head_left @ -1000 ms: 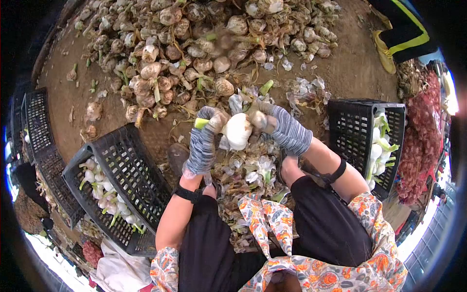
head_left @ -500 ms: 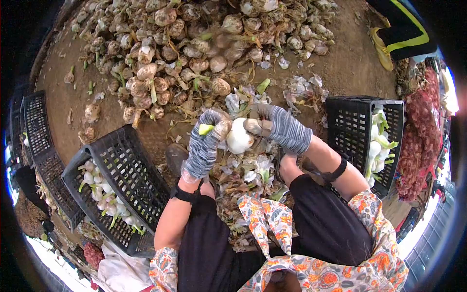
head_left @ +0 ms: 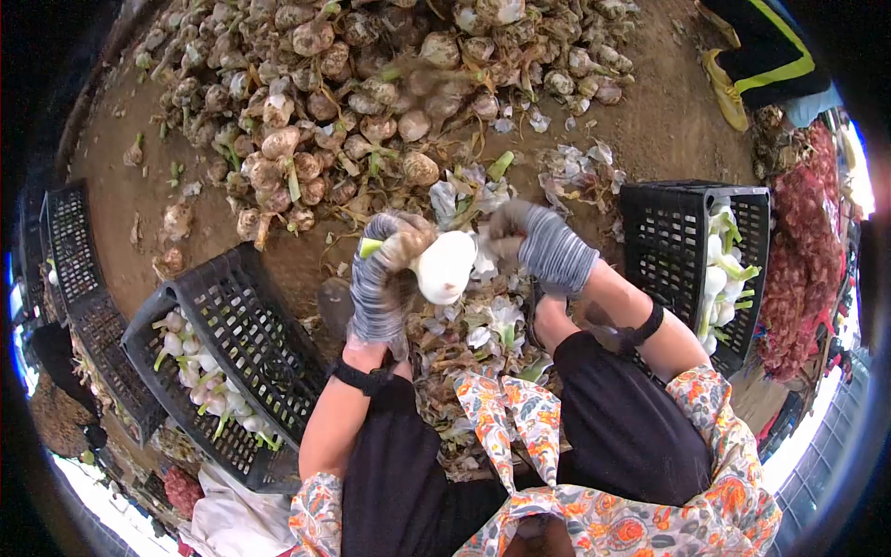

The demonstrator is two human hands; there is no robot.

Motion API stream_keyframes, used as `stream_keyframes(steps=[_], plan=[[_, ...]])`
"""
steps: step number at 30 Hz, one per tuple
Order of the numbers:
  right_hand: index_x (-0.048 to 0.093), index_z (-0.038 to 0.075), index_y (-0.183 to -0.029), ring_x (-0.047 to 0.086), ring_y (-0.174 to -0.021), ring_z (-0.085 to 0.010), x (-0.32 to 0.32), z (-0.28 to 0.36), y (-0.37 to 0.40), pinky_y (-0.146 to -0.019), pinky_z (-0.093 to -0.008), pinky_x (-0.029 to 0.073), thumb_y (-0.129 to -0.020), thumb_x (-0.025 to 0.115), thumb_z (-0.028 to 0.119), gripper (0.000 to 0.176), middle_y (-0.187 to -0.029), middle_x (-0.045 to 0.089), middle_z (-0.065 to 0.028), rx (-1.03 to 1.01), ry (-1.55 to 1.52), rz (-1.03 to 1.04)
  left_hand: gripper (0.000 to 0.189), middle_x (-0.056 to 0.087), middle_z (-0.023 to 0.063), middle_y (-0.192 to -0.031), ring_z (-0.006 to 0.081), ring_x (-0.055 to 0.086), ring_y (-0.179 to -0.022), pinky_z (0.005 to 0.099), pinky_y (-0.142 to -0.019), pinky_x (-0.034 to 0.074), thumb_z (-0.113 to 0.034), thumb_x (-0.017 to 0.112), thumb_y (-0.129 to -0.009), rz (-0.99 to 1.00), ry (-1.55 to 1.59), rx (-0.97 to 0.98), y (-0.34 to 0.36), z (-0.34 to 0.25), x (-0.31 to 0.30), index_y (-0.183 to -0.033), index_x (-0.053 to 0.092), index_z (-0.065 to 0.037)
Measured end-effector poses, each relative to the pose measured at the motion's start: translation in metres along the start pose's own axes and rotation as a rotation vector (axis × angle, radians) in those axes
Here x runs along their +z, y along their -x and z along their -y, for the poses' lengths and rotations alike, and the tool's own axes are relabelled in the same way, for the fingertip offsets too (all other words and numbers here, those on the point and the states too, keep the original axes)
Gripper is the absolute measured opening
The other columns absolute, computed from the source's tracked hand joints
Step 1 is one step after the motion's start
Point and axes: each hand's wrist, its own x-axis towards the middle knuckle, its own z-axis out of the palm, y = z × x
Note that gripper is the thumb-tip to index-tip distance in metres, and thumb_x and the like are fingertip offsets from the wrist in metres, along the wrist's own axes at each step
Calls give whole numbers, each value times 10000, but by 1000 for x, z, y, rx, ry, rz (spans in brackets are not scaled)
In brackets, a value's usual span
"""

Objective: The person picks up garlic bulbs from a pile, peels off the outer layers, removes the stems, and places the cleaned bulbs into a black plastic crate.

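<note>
A garlic bulb [head_left: 445, 268], white and mostly stripped of its outer skin, sits in my left hand [head_left: 382, 269]. That gloved hand is closed round its neck, and the cut green stem [head_left: 369, 248] pokes out past the fingers. Just right of the bulb is my right hand [head_left: 548, 243], also gloved, its fingers curled and blurred by motion. A pale flake of garlic skin [head_left: 484, 262] shows at its fingertips, close to the bulb's side. Below both hands, loose peelings [head_left: 497, 320] cover the ground between my legs.
A big heap of unpeeled garlic [head_left: 306, 111] lies ahead. Black crates with cleaned bulbs stand at left [head_left: 269, 316] and right [head_left: 664, 251]. Red net sacks [head_left: 803, 251] are stacked at far right. Another person's yellow shoe [head_left: 726, 93] shows at upper right.
My right hand has come off the bulb and shifted slightly right. My left hand has turned the bulb, moving it a little left and tipping its base downward.
</note>
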Motion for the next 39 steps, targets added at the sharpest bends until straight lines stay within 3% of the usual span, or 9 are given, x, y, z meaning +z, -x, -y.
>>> stream_keyframes(steps=[5, 7, 11, 17, 20, 24, 30, 33, 39], plan=[[519, 38, -1168, 580, -980, -233, -9, -12, 10, -874, -344, 438, -846, 569, 208, 368, -1058, 602, -163, -56, 962, 553, 187, 577, 70, -803, 200, 565, -800, 347, -771, 481, -206, 672, -740, -167, 533, -236, -3, -7, 9, -787, 561, -63], [478, 39, -1218, 570, -983, -216, -6, -5, 11, -859, -334, 439, -848, 574, 281, 452, -1082, 596, -130, -417, 481, -28, 192, 576, 55, -803, 189, 567, -838, 345, -801, 481, -214, 666, -755, -233, 530, -239, -2, -2, 16, -829, 570, -65], [483, 49, -1220, 523, -969, -134, -3, 17, 23, -870, -286, 419, -758, 670, 335, 575, -1079, 571, -85, -237, -233, 94, 383, 564, 22, -951, 124, 532, -893, 277, -828, 437, -336, 653, -804, 75, -90, -201, -3, 15, 31, -1046, 543, -60], [458, 55, -1219, 555, -876, -133, -94, 26, 148, -742, -256, 483, -630, 734, 144, 656, -1009, 548, -52, -73, 13, -542, 625, 564, 145, -1086, 262, 546, -993, 340, -869, 436, -346, 725, -703, -133, -1520, 167, -47, 17, -2, -1204, 485, -59], [472, 54, -1205, 549, -962, -260, -135, -9, 205, -841, -329, 458, -662, 699, 124, 593, -1071, 533, -132, 209, 965, -877, 601, 539, 201, -1131, 344, 522, -1036, 388, -900, 420, -362, 709, -705, -39, -1731, 144, -81, 14, -8, -1187, 506, -66], [587, 27, -1063, 560, -931, -233, -110, 10, 192, -816, -330, 452, -751, 655, 172, 350, -1033, 578, -123, 85, 921, -925, 585, 537, 194, -1147, 351, 512, -1060, 396, -911, 415, -365, 696, -716, 147, -1904, -6, -117, 36, -17, -1189, 505, -77], [595, -32, -822, 532, -651, -124, -42, 13, 73, -610, -282, 449, -890, 506, 348, 397, -694, 598, -73, -28, 45, -79, 534, 566, 104, -1099, 212, 569, -985, 317, -874, 462, -248, 684, -758, -90, -878, 180, -93, 45, -36, -1212, 462, -76], [605, 6, -828, 497, -645, -88, -9, 17, 27, -611, -259, 446, -884, 513, 363, 373, -730, 580, -27, 73, -195, -44, 446, 551, 72, -1089, 174, 542, -1000, 314, -867, 474, -248, 653, -804, -106, 88, -183, -55, -3, 9, -1177, 475, -82], [576, -14, -955, 542, -720, -109, 27, 7, -24, -679, -268, 464, -862, 575, 241, 272, -804, 618, -57, -454, -271, -328, 497, 509, 78, -1168, 226, 535, -1042, 346, -881, 473, -306, 620, -831, -131, 249, -154, -19, 5, 32, -1248, 418, -128]])
